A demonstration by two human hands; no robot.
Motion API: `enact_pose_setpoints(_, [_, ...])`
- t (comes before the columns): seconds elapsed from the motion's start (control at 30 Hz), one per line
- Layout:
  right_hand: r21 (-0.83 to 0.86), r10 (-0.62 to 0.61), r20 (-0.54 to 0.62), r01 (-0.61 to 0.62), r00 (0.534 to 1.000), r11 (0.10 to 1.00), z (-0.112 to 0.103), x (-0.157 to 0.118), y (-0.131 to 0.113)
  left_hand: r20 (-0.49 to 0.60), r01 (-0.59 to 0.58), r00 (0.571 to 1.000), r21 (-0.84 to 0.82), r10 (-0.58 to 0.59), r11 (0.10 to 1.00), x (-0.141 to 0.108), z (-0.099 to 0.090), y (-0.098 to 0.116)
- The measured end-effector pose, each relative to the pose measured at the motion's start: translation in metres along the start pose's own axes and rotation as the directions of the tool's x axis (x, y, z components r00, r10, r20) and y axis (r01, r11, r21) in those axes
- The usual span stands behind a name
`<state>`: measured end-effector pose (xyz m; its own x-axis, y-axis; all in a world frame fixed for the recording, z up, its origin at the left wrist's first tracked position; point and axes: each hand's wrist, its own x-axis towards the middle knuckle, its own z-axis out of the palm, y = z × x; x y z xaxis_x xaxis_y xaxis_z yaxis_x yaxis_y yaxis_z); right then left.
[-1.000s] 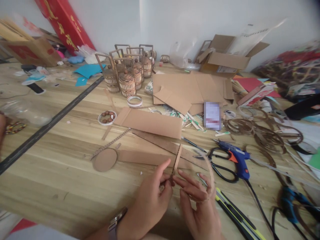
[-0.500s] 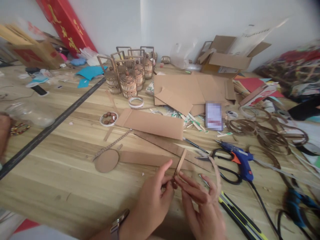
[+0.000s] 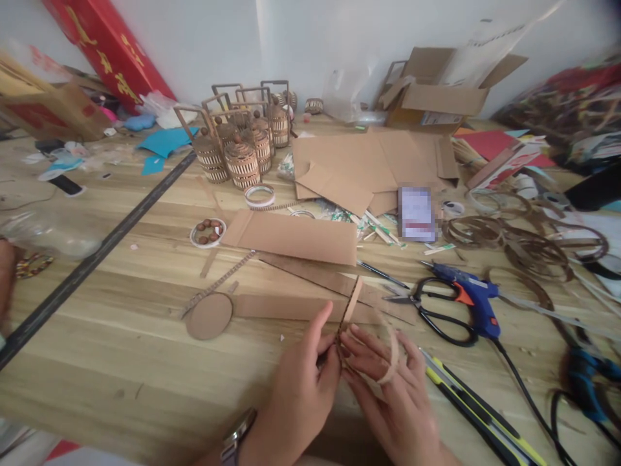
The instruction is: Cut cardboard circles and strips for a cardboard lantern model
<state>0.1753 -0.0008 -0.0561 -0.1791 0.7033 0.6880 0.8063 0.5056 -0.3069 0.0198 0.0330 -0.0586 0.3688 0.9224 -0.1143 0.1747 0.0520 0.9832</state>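
Between my two hands a narrow cardboard strip (image 3: 352,299) stands up at a tilt, its corrugated edge showing. My left hand (image 3: 303,388) is closed on the strip's lower part, thumb raised. My right hand (image 3: 395,398) presses its fingertips against the same strip from the right, and a thin tan band curves over those fingers. Where the strip ends between the fingers is hidden. Just beyond lie a flat cardboard piece (image 3: 286,307) and a round cardboard disc (image 3: 209,317). Black-handled scissors (image 3: 449,333) lie right of my hands, near a yellow-and-black utility knife (image 3: 485,411).
A blue glue gun (image 3: 478,301) with its cord rests at the right, near coiled brown strips (image 3: 533,249). Several small woven baskets with handles (image 3: 242,163) stand at the back. Cardboard sheets (image 3: 339,155) and a bowl of brown beads (image 3: 207,232) lie ahead. Another person's arm (image 3: 6,278) shows at left.
The thin band has swung left and now arches over my right fingers. My right hand's fingers have shifted along the strip. My left hand keeps its hold, and the view has moved slightly.
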Motion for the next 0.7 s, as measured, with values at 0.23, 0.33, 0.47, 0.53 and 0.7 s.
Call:
enact_pose_setpoints(0.23, [0.081,0.051,0.001,-0.051,0.999,0.995,-0.0027,-0.003,0.0018,-0.003,0.023,1.0,-0.025,-0.023,0.999,-0.0026,0.0002,0.0006])
enact_pose_setpoints(0.33, [0.108,0.069,-0.022,-0.066,0.997,0.992,-0.0017,-0.0039,0.0018,0.004,0.015,1.0,-0.021,-0.015,1.0,-0.0032,0.0007,0.0007])
enact_pose_setpoints(0.47, [0.117,0.055,-0.001,-0.054,0.999,0.992,-0.0005,-0.0042,0.0007,0.005,-0.006,1.0,0.026,0.006,1.0,-0.0024,0.0002,0.0021])
enact_pose_setpoints(0.53, [0.099,0.055,0.006,-0.055,0.998,0.994,-0.0001,-0.0041,-0.0001,0.002,-0.01,1.0,0.041,0.01,0.999,-0.0018,-0.0004,0.0033])
enact_pose_setpoints(0.7, [0.041,0.033,0.016,-0.033,0.999,0.999,-0.0016,-0.002,-0.0014,0.012,-0.007,1.0,-0.006,0.007,1.0,-0.0015,-0.001,0.0046])
